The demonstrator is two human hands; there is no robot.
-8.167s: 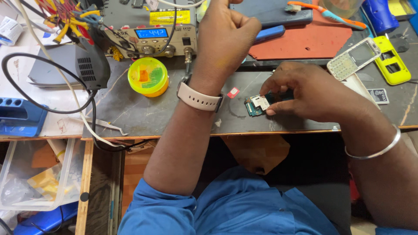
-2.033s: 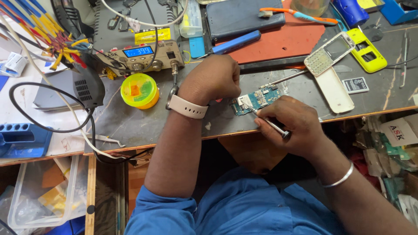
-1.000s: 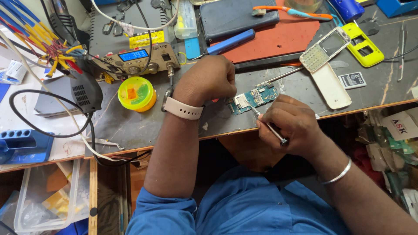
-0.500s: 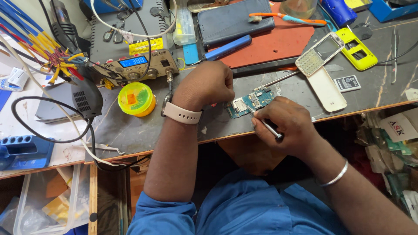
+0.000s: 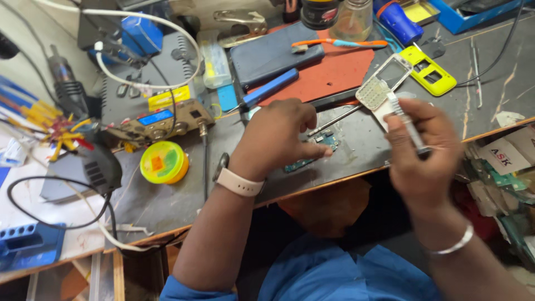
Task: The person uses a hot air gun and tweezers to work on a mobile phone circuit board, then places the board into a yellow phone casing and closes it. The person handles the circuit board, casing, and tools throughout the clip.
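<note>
**At the bench edge: board pinned on the left, tool lifted on the right**

Along the near edge of the dark workbench (image 5: 167, 206) I take the small green circuit board (image 5: 312, 153) as my landmark. It lies flat, its long axis running from lower left up to upper right, just back from the table's front edge.

Going from big to small: my left hand (image 5: 278, 139) sits directly on the board, loosely curled, with fingertips (image 5: 323, 149) pressing its near side; it is the nearer hand by far and covers the board's left end. My right hand (image 5: 421, 153) is up and to the right of the board, clear of it and blurred, closed around a slim metal tool (image 5: 407, 125) that points away from me. I judge the tool's tip must come down and leftward to meet the board.

Behind the board lie a thin metal rod (image 5: 334, 120) and a white phone keypad frame (image 5: 379, 86), with a yellow phone shell (image 5: 429, 69) farther right. Left of the board stands a yellow round tin (image 5: 163, 163), well apart. Open bench lies to the board's right.
</note>
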